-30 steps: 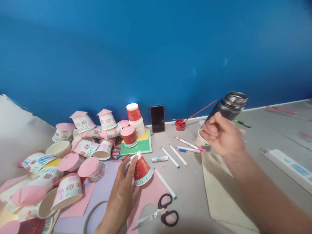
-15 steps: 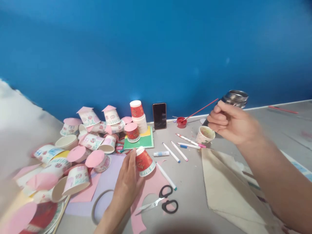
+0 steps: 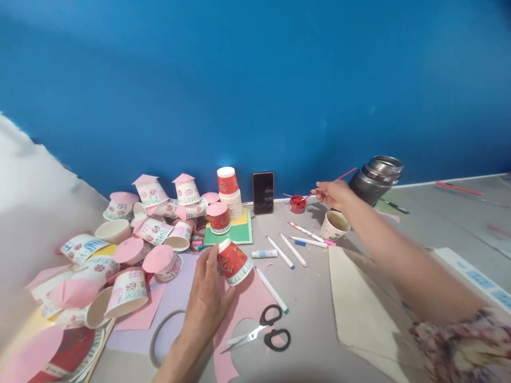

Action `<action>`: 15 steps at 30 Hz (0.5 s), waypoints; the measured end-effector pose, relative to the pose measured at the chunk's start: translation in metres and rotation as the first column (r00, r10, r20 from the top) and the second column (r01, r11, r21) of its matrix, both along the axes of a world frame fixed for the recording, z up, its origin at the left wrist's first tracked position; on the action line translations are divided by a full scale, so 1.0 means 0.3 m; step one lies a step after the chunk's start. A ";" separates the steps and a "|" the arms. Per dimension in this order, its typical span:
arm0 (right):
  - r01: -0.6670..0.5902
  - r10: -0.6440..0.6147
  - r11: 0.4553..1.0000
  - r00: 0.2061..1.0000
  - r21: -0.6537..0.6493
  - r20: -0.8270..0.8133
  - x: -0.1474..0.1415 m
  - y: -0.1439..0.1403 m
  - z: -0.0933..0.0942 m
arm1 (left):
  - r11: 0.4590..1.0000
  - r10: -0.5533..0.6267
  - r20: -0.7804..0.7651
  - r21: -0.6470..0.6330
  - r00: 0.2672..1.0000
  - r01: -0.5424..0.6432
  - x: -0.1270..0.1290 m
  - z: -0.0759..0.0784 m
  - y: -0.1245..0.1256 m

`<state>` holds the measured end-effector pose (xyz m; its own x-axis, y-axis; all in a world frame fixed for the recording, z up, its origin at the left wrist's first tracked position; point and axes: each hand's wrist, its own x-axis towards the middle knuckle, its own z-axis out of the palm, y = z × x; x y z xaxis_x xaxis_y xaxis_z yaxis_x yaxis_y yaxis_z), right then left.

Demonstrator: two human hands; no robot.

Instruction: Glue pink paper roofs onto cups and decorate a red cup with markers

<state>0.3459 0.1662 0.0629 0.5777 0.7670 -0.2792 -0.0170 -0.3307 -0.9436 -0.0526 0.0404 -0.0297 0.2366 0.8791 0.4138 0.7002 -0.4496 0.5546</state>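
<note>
My left hand (image 3: 207, 300) grips an upside-down red paper cup (image 3: 232, 261), tilted, above pink paper (image 3: 247, 303) on the grey table. My right hand (image 3: 333, 192) is stretched out to the far side. Its fingers are closed around the thin red paintbrush (image 3: 346, 173), whose tip rests in a small pot of red paint (image 3: 297, 204). A dark metal flask (image 3: 375, 178) with an open steel mouth stands just right of that hand, untouched. A small patterned cup (image 3: 334, 224) sits below the hand.
Decorated cups with pink paper roofs (image 3: 131, 239) are piled at the left. A stack of cups (image 3: 228, 191) and a phone (image 3: 263, 192) stand against the blue wall. Markers (image 3: 291, 250), a glue stick (image 3: 264, 254), scissors (image 3: 267, 332), beige cloth (image 3: 367, 303) and a power strip (image 3: 479, 276) lie around.
My right hand has set the flask down by the wall and reached left onto the paintbrush. My left hand has lifted and tilted the red cup slightly.
</note>
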 end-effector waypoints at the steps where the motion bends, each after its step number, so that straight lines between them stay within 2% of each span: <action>1: 0.010 -0.010 1.000 1.000 -0.017 -0.016 0.003 0.007 -0.018 | 1.000 -0.004 0.012 0.000 1.000 0.004 -0.001 0.000 0.000; 8: 0.087 -0.090 0.993 0.995 -0.083 -0.041 0.001 0.039 -0.098 | 0.999 -0.039 0.070 0.014 0.997 0.039 0.007 -0.017 0.006; 15: 0.130 -0.130 0.989 0.991 -0.068 -0.003 0.024 0.091 -0.094 | 0.999 -0.040 0.071 0.004 0.997 0.040 0.021 -0.009 -0.007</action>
